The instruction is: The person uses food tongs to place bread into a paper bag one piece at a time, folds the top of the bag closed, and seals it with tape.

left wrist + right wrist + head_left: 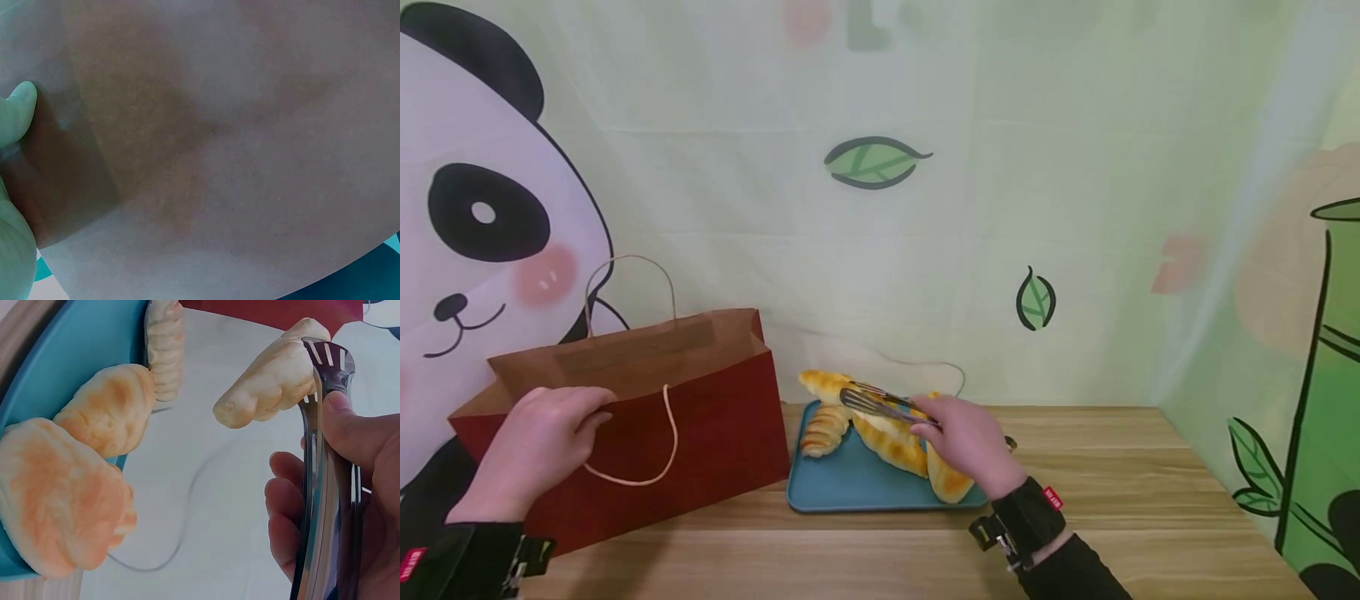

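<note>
My left hand (553, 433) grips the front rim of a red paper bag (715, 442), whose top stands open; the left wrist view shows the thumb against the bag's brown wall (250, 162). The right hand (966, 433) holds metal tongs (326, 462) with slotted ends. Between those ends is a golden bread roll (272, 384), lifted over the back of a blue tray (842, 497). On the tray lie a ridged roll (825, 431), a longer loaf (887, 442) and another loaf (951, 482), partly hidden by the right hand.
The bag stands left of the tray on the wooden table (1112, 500), its rope handle (673, 433) hanging in front. Behind the table hangs a printed cloth (1075, 167) with a panda and leaves. A thin cord (925, 364) runs along the cloth behind the tray.
</note>
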Motion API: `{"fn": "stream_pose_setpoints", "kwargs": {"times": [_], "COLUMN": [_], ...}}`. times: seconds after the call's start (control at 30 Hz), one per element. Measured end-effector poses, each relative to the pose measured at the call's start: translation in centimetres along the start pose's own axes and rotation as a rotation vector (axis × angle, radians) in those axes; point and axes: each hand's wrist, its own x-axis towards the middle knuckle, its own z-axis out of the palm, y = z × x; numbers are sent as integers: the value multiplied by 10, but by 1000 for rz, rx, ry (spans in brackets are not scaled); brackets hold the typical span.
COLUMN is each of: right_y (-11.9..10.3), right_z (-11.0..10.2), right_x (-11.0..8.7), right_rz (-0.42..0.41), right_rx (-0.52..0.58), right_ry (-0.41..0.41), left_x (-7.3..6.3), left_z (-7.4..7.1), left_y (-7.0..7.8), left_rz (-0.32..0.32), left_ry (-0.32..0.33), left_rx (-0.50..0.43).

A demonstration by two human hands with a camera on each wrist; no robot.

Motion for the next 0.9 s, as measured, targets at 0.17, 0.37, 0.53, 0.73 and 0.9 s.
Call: {"fn": "stream_pose_setpoints", "kwargs": {"times": [0.17, 0.37, 0.53, 0.73, 0.9], "right_y": [1, 2, 3, 4, 3], "right_z": [-2, -3, -4, -6, -9], "right_x": [2, 2, 0, -1, 0], "right_rz": [10, 34, 34, 23, 19], "right_rx": [-1, 8, 26, 29, 39], "right_ry": [17, 17, 36, 49, 64], "left_x": [0, 1, 1, 1, 0], "left_z": [-1, -2, -1, 0, -1], "left_y": [1, 2, 2, 1, 0], "left_rz": [3, 4, 7, 7, 2], "left_ry": [6, 7, 10, 7, 8], "left_rx": [3, -3, -4, 0, -1]}}
